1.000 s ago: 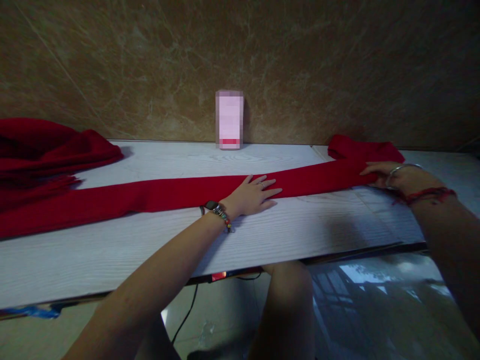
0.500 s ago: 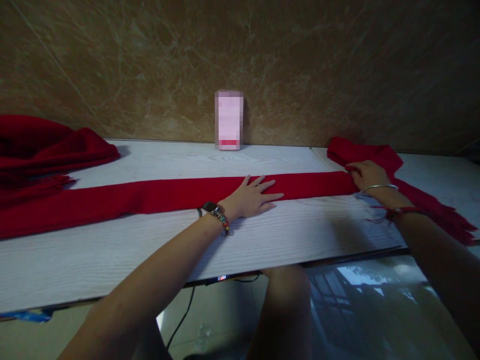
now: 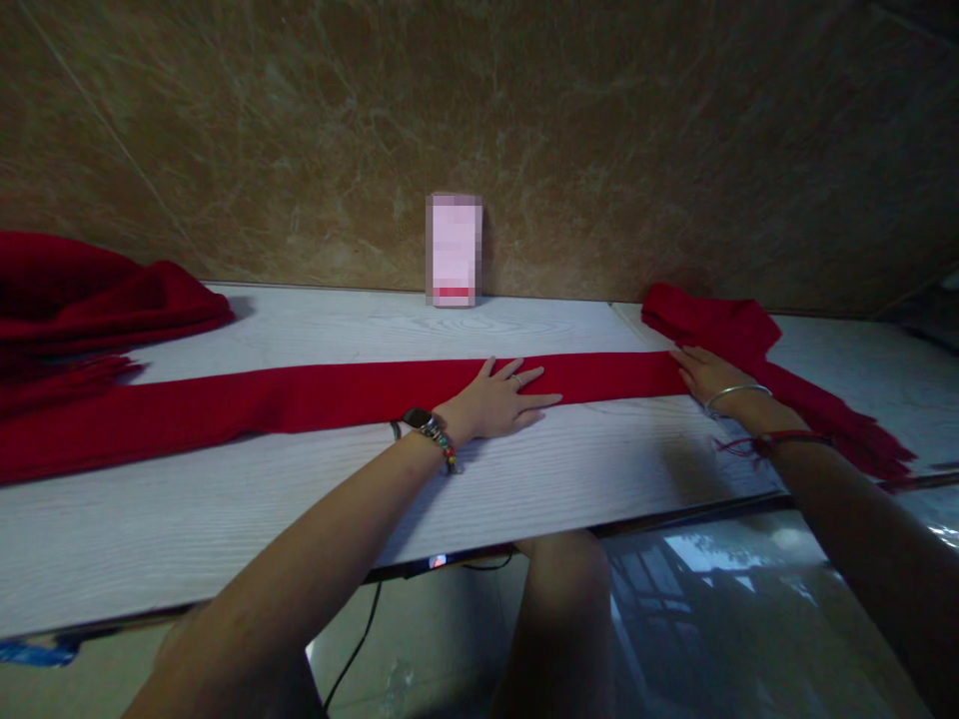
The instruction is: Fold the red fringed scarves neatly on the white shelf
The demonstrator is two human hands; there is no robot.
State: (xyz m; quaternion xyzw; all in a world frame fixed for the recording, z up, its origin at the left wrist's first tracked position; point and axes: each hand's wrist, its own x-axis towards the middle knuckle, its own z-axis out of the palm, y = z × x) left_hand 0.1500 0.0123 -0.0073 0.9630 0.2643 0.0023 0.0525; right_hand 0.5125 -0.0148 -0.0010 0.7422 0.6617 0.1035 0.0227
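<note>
A long red scarf, folded into a narrow strip, runs across the white table from the left edge of the view to my right hand. My left hand lies flat on the strip near its middle, fingers spread. At the strip's right end rests my right hand, its fingers laid out over the cloth's edge; part of that end is hidden under it. Just behind and beside my right hand lies another red scarf, bunched up, with its fringed end trailing toward the right.
More bunched red cloth with a fringe lies at the left back. A phone-like pink object, blurred out, leans against the brown marbled wall. The white wood-grain table ends just before my knees. A dark cable hangs below.
My right hand has gone from gripping the strip's right end to lying on it with straighter fingers. My left hand stays in place on the cloth. The view has shifted slightly.
</note>
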